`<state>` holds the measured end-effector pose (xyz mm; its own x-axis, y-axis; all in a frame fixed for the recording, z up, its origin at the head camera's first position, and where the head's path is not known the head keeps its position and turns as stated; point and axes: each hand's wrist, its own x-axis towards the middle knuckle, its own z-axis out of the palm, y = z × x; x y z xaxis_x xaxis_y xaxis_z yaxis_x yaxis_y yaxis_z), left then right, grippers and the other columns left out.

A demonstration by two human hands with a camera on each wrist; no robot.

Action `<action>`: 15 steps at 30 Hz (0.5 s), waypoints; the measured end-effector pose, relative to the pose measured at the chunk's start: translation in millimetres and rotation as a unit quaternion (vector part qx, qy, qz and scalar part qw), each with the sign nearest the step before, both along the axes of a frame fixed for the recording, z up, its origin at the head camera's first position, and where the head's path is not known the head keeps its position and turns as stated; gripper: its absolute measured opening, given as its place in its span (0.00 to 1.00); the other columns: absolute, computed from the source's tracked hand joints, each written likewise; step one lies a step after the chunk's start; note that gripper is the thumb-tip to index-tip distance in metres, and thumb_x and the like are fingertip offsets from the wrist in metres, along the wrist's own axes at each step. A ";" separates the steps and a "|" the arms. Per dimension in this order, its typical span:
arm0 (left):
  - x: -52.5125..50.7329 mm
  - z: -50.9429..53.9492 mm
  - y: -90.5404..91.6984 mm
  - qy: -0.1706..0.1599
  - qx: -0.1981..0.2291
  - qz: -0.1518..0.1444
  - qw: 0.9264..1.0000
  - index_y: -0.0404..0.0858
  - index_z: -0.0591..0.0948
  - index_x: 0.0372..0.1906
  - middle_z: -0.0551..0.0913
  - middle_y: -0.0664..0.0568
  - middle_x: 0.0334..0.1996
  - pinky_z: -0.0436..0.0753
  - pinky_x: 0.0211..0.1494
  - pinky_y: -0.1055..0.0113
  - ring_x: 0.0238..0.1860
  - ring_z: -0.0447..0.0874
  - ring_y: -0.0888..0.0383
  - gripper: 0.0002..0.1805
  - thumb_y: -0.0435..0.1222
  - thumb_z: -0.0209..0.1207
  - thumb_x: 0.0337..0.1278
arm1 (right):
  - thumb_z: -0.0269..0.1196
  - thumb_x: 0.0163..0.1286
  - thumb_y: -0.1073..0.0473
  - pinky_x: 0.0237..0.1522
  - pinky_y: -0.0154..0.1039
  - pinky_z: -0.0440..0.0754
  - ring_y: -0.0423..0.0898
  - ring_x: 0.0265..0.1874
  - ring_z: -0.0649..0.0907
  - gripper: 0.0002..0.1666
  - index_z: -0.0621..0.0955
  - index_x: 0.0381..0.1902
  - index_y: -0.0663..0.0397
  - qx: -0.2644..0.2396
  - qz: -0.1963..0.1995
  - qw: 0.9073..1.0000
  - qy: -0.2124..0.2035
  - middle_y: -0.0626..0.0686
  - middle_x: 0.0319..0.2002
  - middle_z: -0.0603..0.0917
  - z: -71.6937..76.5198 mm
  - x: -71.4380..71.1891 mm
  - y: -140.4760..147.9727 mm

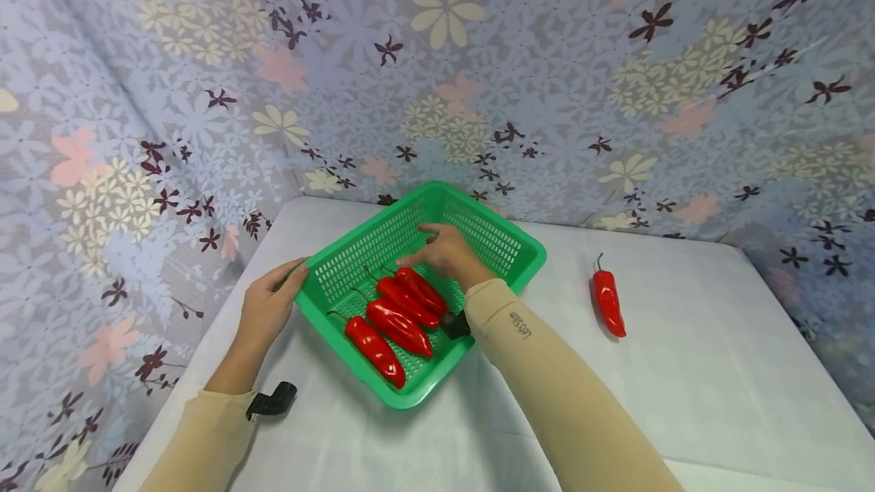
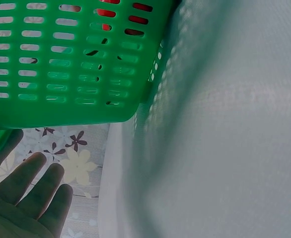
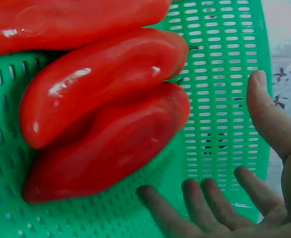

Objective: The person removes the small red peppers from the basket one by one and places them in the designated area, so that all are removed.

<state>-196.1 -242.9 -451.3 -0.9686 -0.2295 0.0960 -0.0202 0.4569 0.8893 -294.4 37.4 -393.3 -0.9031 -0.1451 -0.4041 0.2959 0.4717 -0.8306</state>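
A green plastic basket (image 1: 410,401) with slotted walls stands at an angle on the table, several red peppers (image 1: 374,351) side by side in it. My left hand (image 1: 268,306) holds the basket's left corner, thumb over the rim; the left wrist view shows its other fingers (image 2: 47,191) spread below the slotted wall (image 2: 61,111). Inside the basket, my right hand (image 1: 447,253) is beside the rearmost pepper (image 1: 420,288). In the right wrist view its fingers (image 3: 217,203) are spread apart and hold nothing, near the lowest pepper (image 3: 115,144).
Another red pepper (image 1: 608,301) lies on the white-covered table (image 1: 711,340), right of the basket. Flower-patterned fabric (image 1: 519,82) hangs behind and along the left side of the table. A dark wrist camera (image 1: 273,401) is strapped on the left wrist.
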 end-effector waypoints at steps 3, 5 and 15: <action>-0.7 -0.5 -0.1 0.003 0.000 0.000 1.000 0.42 0.81 0.64 0.80 0.44 0.62 0.72 0.64 0.45 0.67 0.72 0.45 0.32 0.61 0.54 0.69 | 0.80 0.54 0.61 0.60 0.61 0.75 0.63 0.67 0.70 0.52 0.68 0.75 0.45 0.001 -0.020 0.999 -0.027 0.60 0.74 0.64 -3.5 1.5 -1.9; -0.9 -0.5 -0.3 0.004 0.001 -0.001 1.000 0.42 0.81 0.64 0.80 0.44 0.62 0.71 0.65 0.45 0.67 0.72 0.44 0.32 0.61 0.54 0.69 | 0.79 0.55 0.62 0.60 0.61 0.75 0.64 0.67 0.70 0.51 0.69 0.75 0.46 0.007 -0.027 0.999 -0.044 0.60 0.75 0.62 -6.7 1.9 -3.3; -1.9 -1.2 -1.0 0.005 0.013 -0.011 1.000 0.42 0.81 0.64 0.79 0.45 0.63 0.69 0.67 0.44 0.68 0.71 0.45 0.32 0.60 0.55 0.69 | 0.79 0.55 0.63 0.59 0.58 0.76 0.61 0.67 0.71 0.50 0.71 0.74 0.46 0.044 -0.011 0.997 -0.068 0.61 0.73 0.65 -15.0 4.4 -5.6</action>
<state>-198.1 -243.9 -452.5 -0.9724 -0.2111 0.0990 -0.0025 0.4341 0.9009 -290.0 31.8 -408.3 -0.8421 -0.0836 -0.5327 0.4139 0.5329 -0.7380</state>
